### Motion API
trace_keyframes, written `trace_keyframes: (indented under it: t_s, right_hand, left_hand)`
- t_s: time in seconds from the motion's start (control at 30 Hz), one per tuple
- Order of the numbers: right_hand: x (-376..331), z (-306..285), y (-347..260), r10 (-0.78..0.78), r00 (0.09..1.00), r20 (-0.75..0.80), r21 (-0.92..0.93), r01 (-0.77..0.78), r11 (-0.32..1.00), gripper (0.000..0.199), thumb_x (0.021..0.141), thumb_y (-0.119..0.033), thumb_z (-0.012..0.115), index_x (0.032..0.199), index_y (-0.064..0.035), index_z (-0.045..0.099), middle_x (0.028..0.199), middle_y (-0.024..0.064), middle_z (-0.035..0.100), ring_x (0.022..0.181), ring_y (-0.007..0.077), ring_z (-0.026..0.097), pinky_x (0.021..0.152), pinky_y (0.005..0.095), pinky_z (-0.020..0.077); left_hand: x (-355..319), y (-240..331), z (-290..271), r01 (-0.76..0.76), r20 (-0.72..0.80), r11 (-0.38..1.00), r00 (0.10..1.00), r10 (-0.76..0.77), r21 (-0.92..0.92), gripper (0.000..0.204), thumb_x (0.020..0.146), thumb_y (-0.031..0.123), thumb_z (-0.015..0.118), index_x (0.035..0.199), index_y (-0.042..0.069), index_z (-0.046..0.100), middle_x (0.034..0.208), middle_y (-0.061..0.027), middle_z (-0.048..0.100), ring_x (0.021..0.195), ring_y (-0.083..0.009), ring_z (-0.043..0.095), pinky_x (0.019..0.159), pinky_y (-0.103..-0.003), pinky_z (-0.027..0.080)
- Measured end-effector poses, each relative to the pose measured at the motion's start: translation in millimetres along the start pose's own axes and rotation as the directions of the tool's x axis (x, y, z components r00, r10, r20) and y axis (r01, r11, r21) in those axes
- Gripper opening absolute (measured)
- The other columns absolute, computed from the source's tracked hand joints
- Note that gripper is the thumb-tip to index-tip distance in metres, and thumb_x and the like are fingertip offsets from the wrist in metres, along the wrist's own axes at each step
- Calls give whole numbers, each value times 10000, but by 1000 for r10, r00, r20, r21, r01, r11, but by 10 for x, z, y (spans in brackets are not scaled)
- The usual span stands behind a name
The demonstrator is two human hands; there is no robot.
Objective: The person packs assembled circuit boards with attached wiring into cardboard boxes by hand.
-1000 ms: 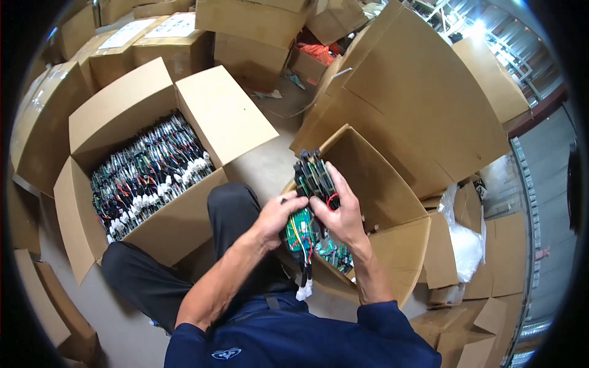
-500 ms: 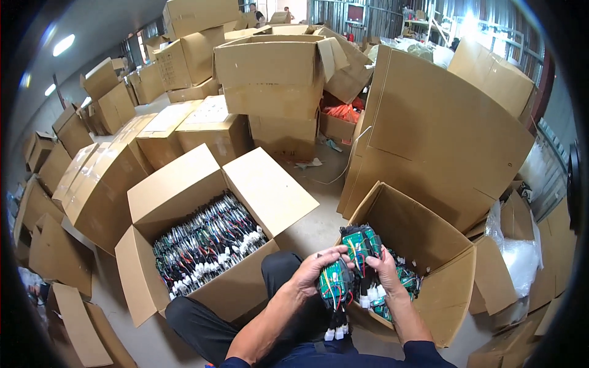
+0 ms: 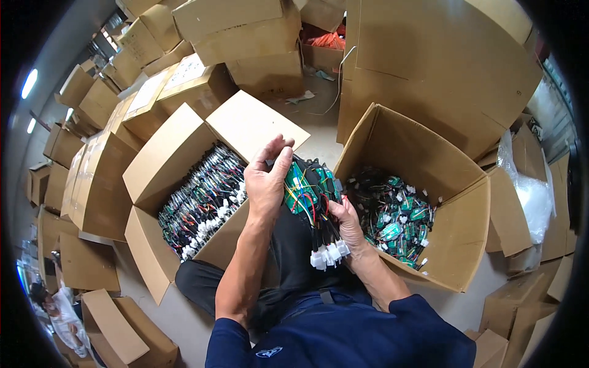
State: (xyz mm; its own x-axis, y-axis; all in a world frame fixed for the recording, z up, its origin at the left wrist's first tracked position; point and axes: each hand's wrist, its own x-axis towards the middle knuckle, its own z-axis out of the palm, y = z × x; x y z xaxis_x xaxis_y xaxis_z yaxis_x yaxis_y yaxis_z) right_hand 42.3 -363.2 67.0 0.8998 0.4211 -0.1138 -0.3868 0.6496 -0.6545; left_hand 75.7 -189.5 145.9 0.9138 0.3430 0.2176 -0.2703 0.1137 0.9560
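Observation:
Both hands hold one bundle of green circuit boards [image 3: 305, 186] with red and black wires and white connectors [image 3: 328, 253] hanging below. My left hand [image 3: 267, 178] grips the bundle's left side, fingers up. My right hand [image 3: 348, 225] holds its lower right, by the wires. The bundle is above my lap, between two open cardboard boxes. The left box [image 3: 156, 165] is packed with neat rows of similar wired boards. The right box [image 3: 454, 221] holds a loose pile of them.
Stacked and sealed cardboard boxes [image 3: 245, 30] fill the floor behind and to the left. A large cardboard sheet [image 3: 442, 61] leans behind the right box. Clear plastic wrap [image 3: 531, 190] lies at the right. Another person [image 3: 58, 310] sits at the lower left.
The bundle has moved left, from over the right box to above my lap between the boxes. My left hand has shifted to the top left of the bundle.

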Motion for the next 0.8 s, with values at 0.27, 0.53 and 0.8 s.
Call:
trace_keyframes:
  t_s: [0.27, 0.53, 0.8]
  right_hand:
    - [59, 465, -207, -176, 977, 122, -114, 190, 975, 505, 898, -165, 775, 1332, -8, 569, 1162, 42, 688, 1019, 122, 654, 963, 302, 523]
    - [-100, 602, 256, -211, 956, 205, -592, 293, 751, 956, 861, -94, 779, 1576, 82, 169, 1388, 186, 548, 1252, 229, 582, 1099, 362, 460]
    - [-41, 505, 679, -157, 923, 352, -785, 382, 488, 844, 993, -326, 689, 1554, 114, 236, 1458, 289, 496, 1314, 332, 553, 1120, 397, 431]
  left_hand:
    - [0, -10, -313, 27, -96, 927, 993, -68, -373, 810, 1050, 627, 417, 1574, 21, 299, 1559, -212, 424, 1396, -331, 487, 1099, -468, 484]
    - [-966, -496, -772, 232, 88, 407, 935, -343, -883, 711, 1016, 639, 478, 1423, 62, 556, 1309, -154, 682, 1167, -312, 683, 1027, -503, 553]
    - [-1412, -739, -1057, 235, 55, 318, 872, -486, -919, 778, 1009, 705, 402, 1448, 76, 534, 1345, -160, 662, 1187, -317, 677, 1008, -483, 575]
